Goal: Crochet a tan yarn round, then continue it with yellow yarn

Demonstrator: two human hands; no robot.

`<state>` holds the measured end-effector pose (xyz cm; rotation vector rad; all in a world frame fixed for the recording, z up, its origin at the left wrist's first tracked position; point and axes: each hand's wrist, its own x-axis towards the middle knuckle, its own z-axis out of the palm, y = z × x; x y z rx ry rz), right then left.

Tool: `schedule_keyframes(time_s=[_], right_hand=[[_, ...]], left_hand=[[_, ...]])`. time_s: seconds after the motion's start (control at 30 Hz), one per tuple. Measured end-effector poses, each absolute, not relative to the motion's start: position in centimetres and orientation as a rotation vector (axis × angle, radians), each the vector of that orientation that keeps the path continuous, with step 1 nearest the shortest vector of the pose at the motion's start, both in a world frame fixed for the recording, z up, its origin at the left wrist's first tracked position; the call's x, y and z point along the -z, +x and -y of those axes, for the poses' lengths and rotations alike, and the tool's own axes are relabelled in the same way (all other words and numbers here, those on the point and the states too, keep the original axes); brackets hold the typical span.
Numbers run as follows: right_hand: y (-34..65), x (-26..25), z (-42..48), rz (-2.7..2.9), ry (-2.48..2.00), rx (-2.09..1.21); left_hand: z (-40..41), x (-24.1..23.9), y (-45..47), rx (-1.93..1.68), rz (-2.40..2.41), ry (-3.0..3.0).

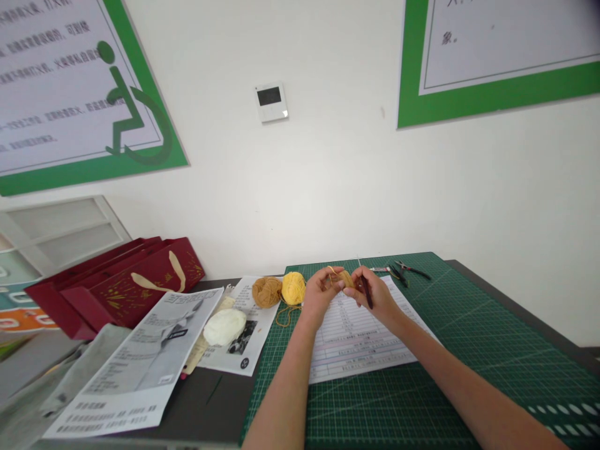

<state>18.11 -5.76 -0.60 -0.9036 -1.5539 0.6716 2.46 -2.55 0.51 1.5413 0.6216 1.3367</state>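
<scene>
My left hand [319, 294] is closed on a small tan crochet piece [347, 279], with a strand of yarn running over its fingers. In my right hand [377, 295] is a crochet hook [366, 292] with a dark handle, and its fingertips meet the piece too. The thin metal end of the hook points up and away. Left of my hands sit a brown yarn ball [267, 292] and a yellow yarn ball [294, 288], with loose brown yarn trailing beside them. A printed sheet [360, 337] lies beneath my hands.
A green cutting mat [462, 350] covers the table's right side, with pliers [412, 271] near its far edge. To the left are a white fluffy bundle [225, 327], printed papers [140, 369] and dark red gift bags [126, 287]. A white wall stands behind.
</scene>
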Motion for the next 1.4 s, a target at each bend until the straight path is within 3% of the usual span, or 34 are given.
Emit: schedule_keyframes(time_s=[0.33, 0.6, 0.87, 1.4], right_hand=[[17.5, 0.0, 6.3, 1.428, -0.787, -0.811], [17.2, 0.0, 6.4, 1.355, -0.826, -0.740], [18.1, -1.1, 6.7, 1.594, -0.800, -0.783], [19.0, -1.1, 6.4, 1.640, -0.890, -0.543]], left_hand=[[3.0, -0.5, 2.8, -1.402, -0.629, 1.506], [3.7, -1.1, 3.1, -1.290, -0.514, 1.496], [3.2, -1.4, 1.9, -1.216, -0.511, 1.488], [3.5, -2.0, 1.6, -1.192, -0.547, 1.623]])
